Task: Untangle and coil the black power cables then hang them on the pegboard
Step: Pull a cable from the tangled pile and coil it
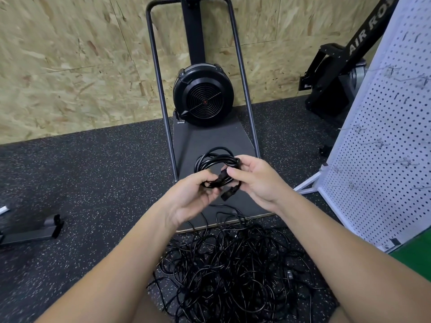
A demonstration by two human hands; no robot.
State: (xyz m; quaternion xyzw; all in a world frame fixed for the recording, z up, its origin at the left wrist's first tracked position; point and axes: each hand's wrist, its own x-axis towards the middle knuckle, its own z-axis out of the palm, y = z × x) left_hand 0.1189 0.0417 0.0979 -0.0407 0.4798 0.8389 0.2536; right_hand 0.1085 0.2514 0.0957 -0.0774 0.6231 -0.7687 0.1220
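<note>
A coiled black power cable (215, 160) is held up in front of me between both hands. My left hand (189, 198) grips the lower left of the coil. My right hand (255, 180) pinches the coil's right side near its plug end (229, 193), which hangs below the fingers. On the floor under my forearms lies a big tangled heap of black cables (235, 266). The white pegboard (382, 145) stands on the right, with several bare metal hooks sticking out of it.
A black fan-wheel exercise machine (203, 94) with a grey base plate and tube frame stands straight ahead against an OSB wall. Another black machine (338, 73) stands at the back right. A grey metal foot (35, 229) lies on the speckled rubber floor at the left.
</note>
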